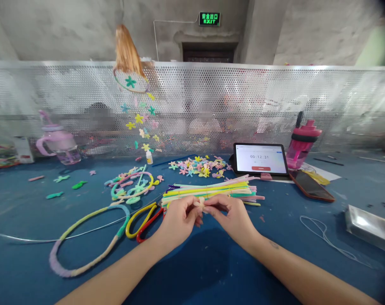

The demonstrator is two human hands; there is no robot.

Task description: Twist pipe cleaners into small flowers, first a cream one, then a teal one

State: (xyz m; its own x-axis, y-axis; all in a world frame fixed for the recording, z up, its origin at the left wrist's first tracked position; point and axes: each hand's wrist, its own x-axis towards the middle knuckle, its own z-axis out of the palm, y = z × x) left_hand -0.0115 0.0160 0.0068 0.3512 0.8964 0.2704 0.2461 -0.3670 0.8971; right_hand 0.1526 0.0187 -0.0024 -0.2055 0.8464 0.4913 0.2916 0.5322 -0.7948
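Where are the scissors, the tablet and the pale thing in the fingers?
Scissors [142, 210]: head view, on the yellow handle.
Tablet [260, 162]: head view, on the lit screen.
Pale thing [201, 202]: head view, on its middle.

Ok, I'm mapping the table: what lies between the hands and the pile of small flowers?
In the head view, the bundle of fuzzy stems lies between the pile of small flowers and the left hand and right hand.

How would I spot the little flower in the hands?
On the blue table, find the bundle of colourful fuzzy sticks in the middle. In front of it, the left hand and right hand meet at a small cream flower. Unlike the heaped flowers behind the bundle, it is held in both hands.
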